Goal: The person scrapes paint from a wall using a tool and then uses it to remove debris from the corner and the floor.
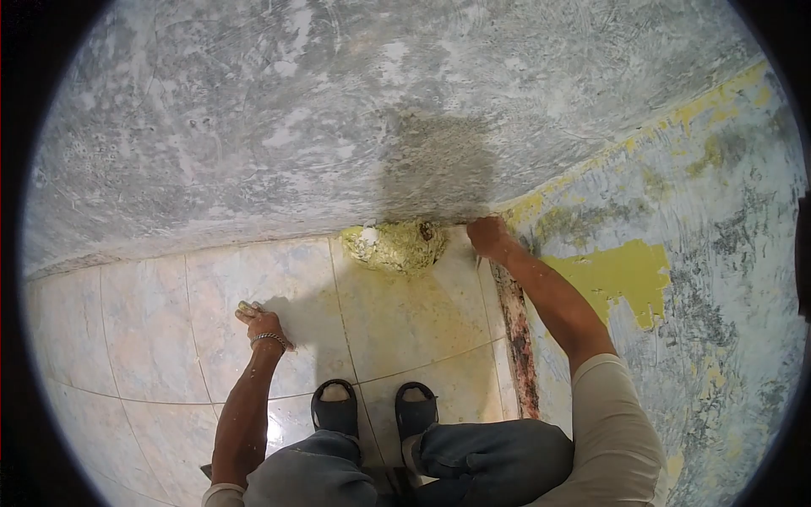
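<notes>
- Right hand (pixel 488 238): located at the corner where the mottled grey plastered wall (pixel 279 127) meets the patchy pale-blue and yellow wall (pixel 710 253). The fingers are curled inward; it cannot be told whether they are clamped on anything.
- Left hand (pixel 262 323): located over the pale glossy tiled floor (pixel 245 275), wearing a silver-coloured chain bracelet (pixel 270 338). Residue coats the fingers. Finger spacing and grip cannot be told.
- Heap of crumbled yellow-green and white material (pixel 389 251): lies on the floor along the base of the grey wall, left of the right hand and apart from it. Yellowish staining surrounds the heap on the tiles.
- Flat yellow-green patch (pixel 621 275): located on the patchy wall, right of the right forearm.
- Worn dark-and-red strip (pixel 519 355): runs along the base of the patchy wall.
- Black open-toed sandals (pixel 335 414): rest on the floor, side by side and apart.
</notes>
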`<state>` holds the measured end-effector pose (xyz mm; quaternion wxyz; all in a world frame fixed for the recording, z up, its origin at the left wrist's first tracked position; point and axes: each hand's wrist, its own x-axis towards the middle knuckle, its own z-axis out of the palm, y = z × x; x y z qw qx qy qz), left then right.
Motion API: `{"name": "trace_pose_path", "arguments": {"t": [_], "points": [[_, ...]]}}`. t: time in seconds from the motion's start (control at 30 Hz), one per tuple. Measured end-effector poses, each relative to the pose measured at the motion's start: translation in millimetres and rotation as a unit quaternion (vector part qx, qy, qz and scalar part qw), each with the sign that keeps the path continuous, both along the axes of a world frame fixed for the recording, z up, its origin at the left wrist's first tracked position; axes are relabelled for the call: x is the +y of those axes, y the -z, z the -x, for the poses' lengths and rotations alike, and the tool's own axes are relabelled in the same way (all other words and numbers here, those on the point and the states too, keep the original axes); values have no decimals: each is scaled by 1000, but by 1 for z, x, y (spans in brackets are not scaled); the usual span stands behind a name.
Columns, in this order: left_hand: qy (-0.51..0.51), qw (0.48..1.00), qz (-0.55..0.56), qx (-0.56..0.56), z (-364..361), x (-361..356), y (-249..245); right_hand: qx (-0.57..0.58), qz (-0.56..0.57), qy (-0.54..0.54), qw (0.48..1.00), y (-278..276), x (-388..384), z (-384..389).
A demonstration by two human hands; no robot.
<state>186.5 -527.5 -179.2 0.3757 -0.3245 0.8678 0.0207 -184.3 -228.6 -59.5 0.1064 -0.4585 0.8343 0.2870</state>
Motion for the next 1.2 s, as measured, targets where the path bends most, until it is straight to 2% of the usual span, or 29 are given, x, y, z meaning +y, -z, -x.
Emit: {"name": "trace_pose_path", "arguments": {"t": [0.07,0.13,0.17,0.3,0.43,0.53,0.6,0.67,0.7,0.77,0.87,0.97,1.0,1.03,1.2], "points": [[0,1000,0,-4,2,-1,-2,13,-13,-4,1000,14,-1,6],[-19,999,13,26,0,2,-2,2,34,-83,996,23,-13,4],[-19,999,14,24,-1,1,-2,0,35,-83,996,28,-21,4],[-12,1000,10,27,-1,-1,4,-34,34,-115,992,25,-82,-16],[5,1000,5,11,2,-1,-3,-22,81,-153,985,16,-96,-42],[8,1000,6,11,1,0,-9,-92,109,-101,985,-7,-94,-56],[14,1000,9,11,-1,0,-7,-20,85,-67,994,-38,-80,-57],[17,1000,11,12,-1,-1,-6,-27,89,-59,994,-62,-54,-59],[16,1000,10,4,0,-2,-5,-28,88,-60,994,-60,-44,-62],[19,1000,8,-4,1,0,0,-49,-44,-4,998,-44,-25,-62],[-5,1000,22,7,-1,-3,8,-60,21,-21,998,-13,-26,-55],[14,1000,11,11,-1,1,-8,-69,70,-68,993,-4,-60,-45],[12,1000,10,11,0,3,-12,-77,-31,-40,996,-4,-75,-40],[9,1000,9,12,1,1,-14,-78,-29,-43,996,-8,-79,-38],[10,1000,9,7,1,-2,-4,-67,-54,144,986,-25,-39,-22]]}}
